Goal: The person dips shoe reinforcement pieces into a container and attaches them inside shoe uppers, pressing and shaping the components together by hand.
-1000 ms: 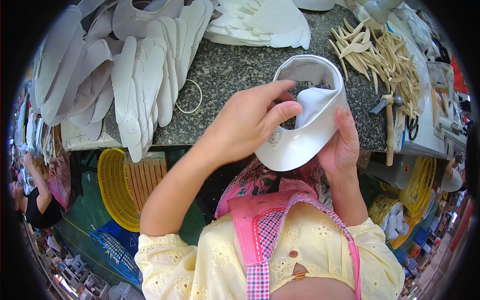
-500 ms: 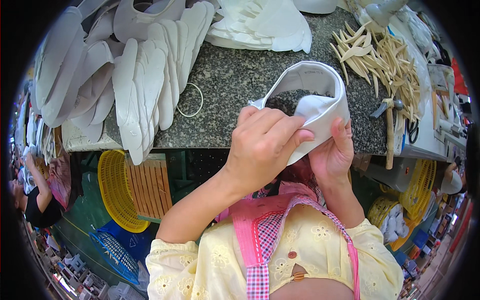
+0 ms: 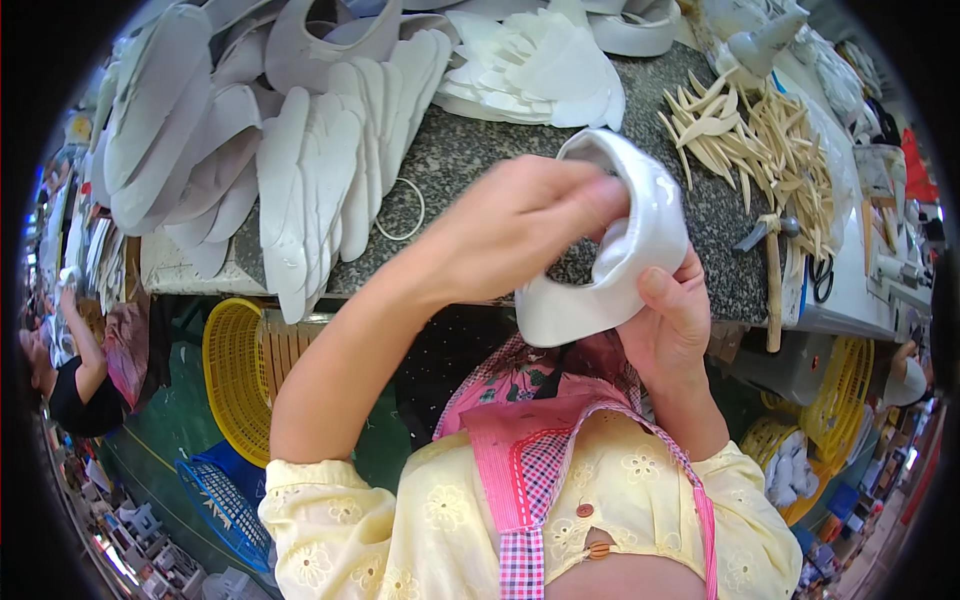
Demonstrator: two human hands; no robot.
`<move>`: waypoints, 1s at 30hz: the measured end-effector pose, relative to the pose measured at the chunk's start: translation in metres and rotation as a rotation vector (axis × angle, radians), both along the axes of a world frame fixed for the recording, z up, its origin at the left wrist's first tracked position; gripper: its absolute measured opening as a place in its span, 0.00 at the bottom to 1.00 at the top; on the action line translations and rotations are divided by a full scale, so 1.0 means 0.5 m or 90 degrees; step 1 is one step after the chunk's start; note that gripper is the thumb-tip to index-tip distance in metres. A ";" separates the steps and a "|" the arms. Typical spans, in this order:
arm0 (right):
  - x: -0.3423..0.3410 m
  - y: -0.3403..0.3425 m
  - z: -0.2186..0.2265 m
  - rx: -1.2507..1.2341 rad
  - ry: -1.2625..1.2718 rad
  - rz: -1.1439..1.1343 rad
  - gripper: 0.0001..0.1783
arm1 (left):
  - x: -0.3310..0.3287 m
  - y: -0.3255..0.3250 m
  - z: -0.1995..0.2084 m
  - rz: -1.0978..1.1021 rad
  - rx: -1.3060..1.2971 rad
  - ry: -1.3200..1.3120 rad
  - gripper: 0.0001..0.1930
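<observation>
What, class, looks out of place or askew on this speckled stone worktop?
A hammer lies at the stone worktop edge with its handle hanging over. A loose white ring sits alone beside the stacked white pieces. Both hands, left and right, hold a white shoe part; it looks undamaged.

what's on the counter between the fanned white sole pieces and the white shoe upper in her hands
In the head view, a thin white ring lies on the speckled counter there.

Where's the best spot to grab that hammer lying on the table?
Take the hammer by its long wooden handle, near the end that sticks out toward the person at the stone table's front edge. Coming from that near side looks easiest: the handle lies flat and bare there, while the metal head sits farther back against the pile of wooden sticks.
</observation>
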State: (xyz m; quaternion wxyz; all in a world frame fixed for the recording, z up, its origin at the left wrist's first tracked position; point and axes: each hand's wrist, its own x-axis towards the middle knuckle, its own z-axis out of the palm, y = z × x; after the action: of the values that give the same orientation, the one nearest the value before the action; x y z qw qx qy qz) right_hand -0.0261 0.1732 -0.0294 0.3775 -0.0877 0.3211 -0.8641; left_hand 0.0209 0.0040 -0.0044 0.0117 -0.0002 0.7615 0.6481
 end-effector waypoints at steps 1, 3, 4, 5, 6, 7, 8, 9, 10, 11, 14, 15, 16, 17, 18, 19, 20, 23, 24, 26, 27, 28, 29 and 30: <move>-0.002 0.004 -0.009 -0.008 -0.005 0.016 0.17 | -0.006 0.008 0.001 -0.031 0.046 -0.062 0.14; 0.002 0.004 -0.012 -0.001 0.010 0.010 0.18 | -0.012 0.029 -0.018 -0.009 0.247 -0.095 0.10; 0.004 0.010 -0.012 0.007 0.016 -0.006 0.18 | -0.012 0.036 -0.028 -0.009 0.247 -0.094 0.10; 0.005 0.013 -0.013 0.008 0.017 -0.006 0.18 | -0.012 0.042 -0.036 0.034 0.333 -0.109 0.07; 0.005 0.013 -0.014 0.001 0.024 -0.017 0.19 | -0.013 0.049 -0.042 0.077 0.420 -0.123 0.04; 0.007 0.011 -0.015 -0.004 0.033 -0.026 0.19 | -0.015 0.063 -0.048 0.133 0.480 -0.092 0.07; 0.012 0.010 -0.014 -0.002 0.033 -0.025 0.19 | -0.017 0.076 -0.048 0.134 0.482 -0.091 0.07; 0.018 0.010 -0.014 -0.003 0.043 -0.038 0.19 | -0.019 0.087 -0.046 0.143 0.505 -0.081 0.06; 0.020 0.010 -0.014 -0.005 0.054 -0.052 0.19 | -0.021 0.094 -0.046 0.152 0.526 -0.071 0.06; 0.015 0.013 -0.010 0.002 0.066 -0.033 0.18 | -0.025 0.093 -0.042 0.155 0.466 -0.055 0.06; 0.013 0.007 -0.017 -0.005 0.058 -0.062 0.18 | -0.012 0.080 -0.018 0.305 -0.076 0.086 0.06; 0.015 0.007 -0.019 -0.002 0.041 -0.089 0.18 | -0.004 0.080 -0.026 0.386 -0.090 0.232 0.10; 0.011 0.004 -0.022 -0.006 0.045 -0.092 0.18 | 0.005 0.084 -0.037 0.383 -0.091 0.238 0.10; 0.014 0.001 -0.026 -0.023 0.039 -0.104 0.18 | 0.023 0.092 -0.048 0.362 -0.136 0.291 0.12; 0.016 -0.001 -0.030 -0.040 0.034 -0.117 0.18 | 0.037 0.099 -0.055 0.339 -0.179 0.343 0.14; 0.021 0.001 -0.033 -0.039 0.051 -0.118 0.15 | 0.043 0.110 -0.055 0.370 -0.155 0.357 0.16; 0.021 0.008 -0.036 -0.039 0.050 -0.118 0.15 | 0.046 0.107 -0.055 0.370 -0.155 0.356 0.16; -0.011 0.070 -0.019 0.305 0.296 0.008 0.13 | 0.055 0.081 -0.046 0.266 -0.039 0.186 0.10; -0.043 0.106 -0.022 0.304 0.296 0.007 0.13 | 0.055 0.068 -0.038 0.264 -0.040 0.186 0.10; -0.084 0.154 -0.006 0.422 0.840 -0.111 0.20 | 0.047 0.057 -0.010 0.149 -0.022 0.072 0.09; -0.090 0.143 0.012 0.360 0.975 -0.197 0.22 | 0.041 0.056 -0.004 0.094 -0.036 0.055 0.08; -0.098 0.089 0.054 0.286 1.104 -0.282 0.24 | 0.042 0.053 -0.005 0.088 -0.038 0.048 0.08; -0.107 0.055 0.079 0.300 1.203 -0.199 0.25 | 0.047 0.049 0.001 0.031 -0.056 0.071 0.07; -0.117 0.030 0.086 0.241 1.130 0.022 0.23 | 0.050 0.044 0.007 -0.025 -0.076 0.097 0.07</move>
State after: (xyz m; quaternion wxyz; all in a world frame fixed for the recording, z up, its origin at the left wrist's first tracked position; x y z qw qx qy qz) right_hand -0.0847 0.1884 0.0136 0.0123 -0.6625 0.6292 -0.4063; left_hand 0.0460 0.0262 -0.0007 -0.0335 0.0633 0.7973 0.5993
